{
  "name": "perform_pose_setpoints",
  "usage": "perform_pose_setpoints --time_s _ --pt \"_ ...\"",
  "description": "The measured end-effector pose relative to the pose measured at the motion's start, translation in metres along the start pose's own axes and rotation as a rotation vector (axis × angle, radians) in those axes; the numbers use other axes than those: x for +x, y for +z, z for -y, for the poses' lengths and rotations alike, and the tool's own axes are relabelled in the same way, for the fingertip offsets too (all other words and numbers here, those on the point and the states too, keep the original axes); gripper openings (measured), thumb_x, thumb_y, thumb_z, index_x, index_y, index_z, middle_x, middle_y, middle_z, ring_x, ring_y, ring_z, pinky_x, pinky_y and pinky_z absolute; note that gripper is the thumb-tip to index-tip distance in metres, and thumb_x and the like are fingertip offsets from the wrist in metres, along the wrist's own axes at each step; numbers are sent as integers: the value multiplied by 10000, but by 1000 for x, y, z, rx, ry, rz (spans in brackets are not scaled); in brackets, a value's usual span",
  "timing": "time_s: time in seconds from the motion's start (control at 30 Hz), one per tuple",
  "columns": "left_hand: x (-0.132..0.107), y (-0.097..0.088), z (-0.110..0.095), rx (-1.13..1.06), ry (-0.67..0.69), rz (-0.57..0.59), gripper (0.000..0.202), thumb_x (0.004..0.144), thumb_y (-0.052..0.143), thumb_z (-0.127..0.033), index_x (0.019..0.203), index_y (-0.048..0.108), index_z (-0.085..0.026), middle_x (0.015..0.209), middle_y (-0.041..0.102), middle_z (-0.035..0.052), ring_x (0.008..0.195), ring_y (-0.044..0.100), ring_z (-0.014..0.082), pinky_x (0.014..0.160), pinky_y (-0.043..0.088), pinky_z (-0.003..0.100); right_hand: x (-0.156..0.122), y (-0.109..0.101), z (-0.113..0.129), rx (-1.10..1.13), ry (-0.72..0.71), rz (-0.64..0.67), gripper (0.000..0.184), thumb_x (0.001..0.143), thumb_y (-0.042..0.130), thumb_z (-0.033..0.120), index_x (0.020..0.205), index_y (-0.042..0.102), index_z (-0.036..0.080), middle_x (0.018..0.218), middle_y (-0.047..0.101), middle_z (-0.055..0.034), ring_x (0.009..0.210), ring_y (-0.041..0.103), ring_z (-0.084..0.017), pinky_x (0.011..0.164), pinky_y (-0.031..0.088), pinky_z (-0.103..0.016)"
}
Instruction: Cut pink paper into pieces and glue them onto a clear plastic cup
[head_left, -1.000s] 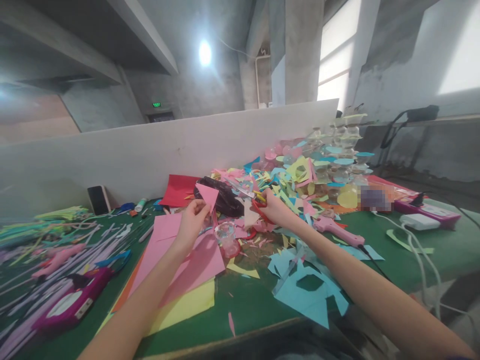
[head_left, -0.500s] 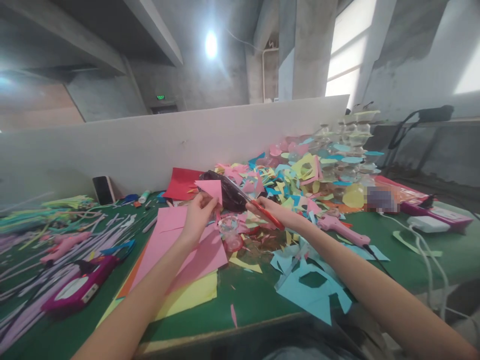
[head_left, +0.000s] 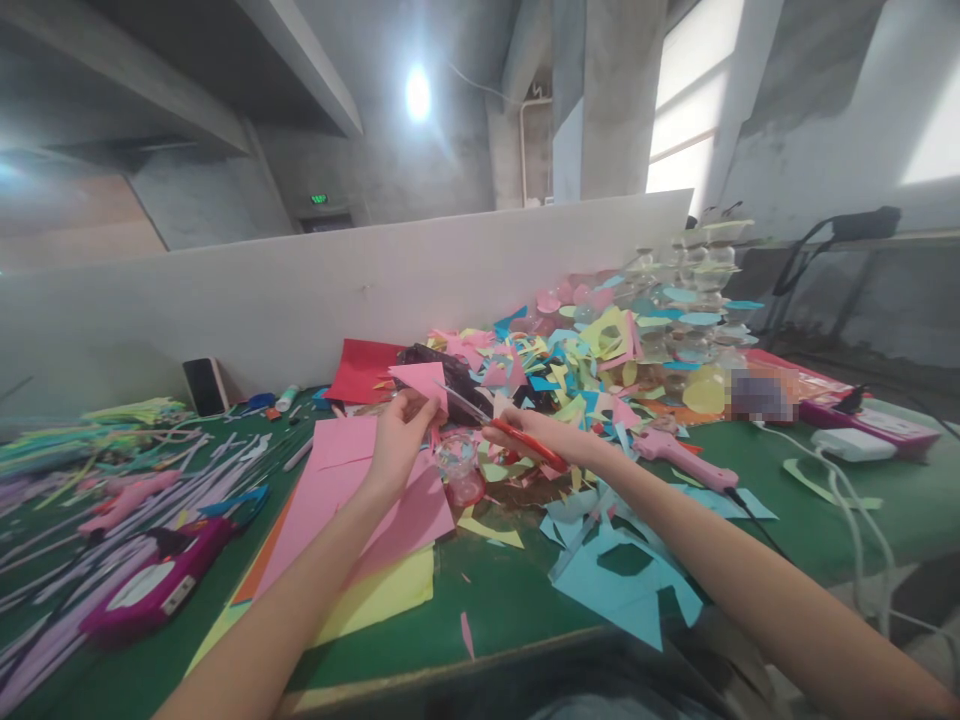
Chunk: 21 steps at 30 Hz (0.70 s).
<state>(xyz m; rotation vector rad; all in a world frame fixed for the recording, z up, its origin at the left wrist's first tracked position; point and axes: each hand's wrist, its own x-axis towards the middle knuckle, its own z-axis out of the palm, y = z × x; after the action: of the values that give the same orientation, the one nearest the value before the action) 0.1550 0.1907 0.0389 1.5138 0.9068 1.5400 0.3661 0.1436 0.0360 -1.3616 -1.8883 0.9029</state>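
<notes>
My left hand (head_left: 399,436) is closed on a small pink paper piece (head_left: 421,380), held up above the green table (head_left: 495,590). My right hand (head_left: 534,436) grips red-handled scissors (head_left: 501,424), their blades pointing left toward the pink piece. A clear plastic cup (head_left: 457,468) stands on the table between my hands. Large pink sheets (head_left: 352,490) and a yellow sheet (head_left: 379,595) lie under my left forearm.
A heap of coloured paper scraps (head_left: 577,360) covers the far middle. Light blue offcuts (head_left: 615,560), a pink glue gun (head_left: 679,458), a power strip (head_left: 851,442) and cables lie right. Paper strips and a magenta device (head_left: 146,590) lie left; a phone (head_left: 204,385) leans on the white divider.
My right hand has picked the scissors out of the scrap heap and brought them left toward the pink piece. My left hand has stayed about where it was.
</notes>
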Motion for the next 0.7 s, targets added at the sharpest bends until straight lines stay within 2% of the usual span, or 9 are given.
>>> perform_pose_setpoints --time_s 0.1,0.27,0.57,0.7 --pt "0 1 1 -25 -6 3 300 673 733 -376 800 564 -164 746 648 6 683 642 148 744 513 305 2 0 -2 16 -22 59 562 725 589 718 876 534 180 749 587 -5 670 592 -148 521 471 -218" --pt "-1 2 3 -17 -12 16 308 668 741 -387 785 560 -167 721 659 11 677 644 154 734 512 301 3 1 -3 50 -29 84 545 726 592 712 861 504 192 788 581 -8 704 613 -162 527 483 -226" --pt "0 0 6 -12 -67 -3 346 638 771 -405 770 578 -150 709 680 31 707 667 171 779 516 324 3 1 -1 62 -30 110 521 727 596 695 816 493 192 768 549 -3 671 611 -171 441 463 -216" --pt "0 0 6 -28 -81 -6 366 611 786 -411 766 582 -149 702 681 32 702 669 175 783 518 335 3 0 -1 22 -52 99 523 720 598 697 771 496 187 693 522 14 637 582 -154 449 476 -218"
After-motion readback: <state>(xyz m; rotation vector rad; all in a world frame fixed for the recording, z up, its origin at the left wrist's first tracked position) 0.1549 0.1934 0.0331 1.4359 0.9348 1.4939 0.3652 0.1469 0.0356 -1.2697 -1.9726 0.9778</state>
